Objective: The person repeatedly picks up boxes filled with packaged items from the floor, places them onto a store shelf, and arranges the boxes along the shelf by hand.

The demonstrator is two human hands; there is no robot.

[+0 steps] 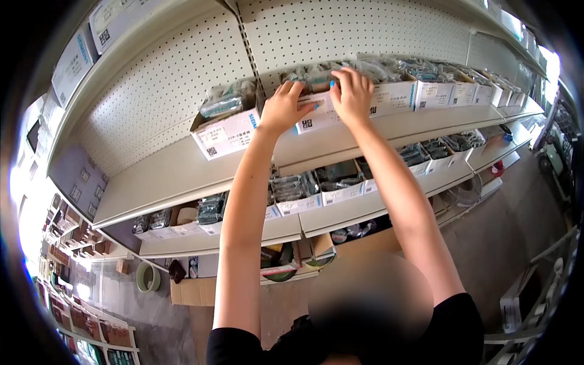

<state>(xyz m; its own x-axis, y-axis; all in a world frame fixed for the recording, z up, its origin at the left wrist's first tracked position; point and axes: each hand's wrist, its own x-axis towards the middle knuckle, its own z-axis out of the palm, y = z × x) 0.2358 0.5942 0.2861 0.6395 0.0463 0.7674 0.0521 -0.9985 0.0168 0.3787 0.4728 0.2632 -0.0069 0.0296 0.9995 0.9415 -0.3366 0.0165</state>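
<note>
Both my arms reach forward to a white cardboard box [317, 120] on the upper shelf. It is filled with parts in clear plastic bags [316, 78]. My left hand [282, 109] is at the box's left end, fingers bent over the top edge and thumb along the front panel. Toward the right end, my right hand [353, 100] has its fingers curled over the front rim, above the bagged parts. Its palm hides some of the front panel. Blue shows on some of my nails. Another white box [228, 134] with bagged parts stands left of my left hand.
More white boxes [392, 99] line the upper shelf [176, 161] to the right. A lower shelf holds several parts boxes [299, 204]. Behind is a perforated back panel [359, 30]. A green bin [148, 277] and flattened cardboard [194, 292] are below left. Metal racks stand at the right.
</note>
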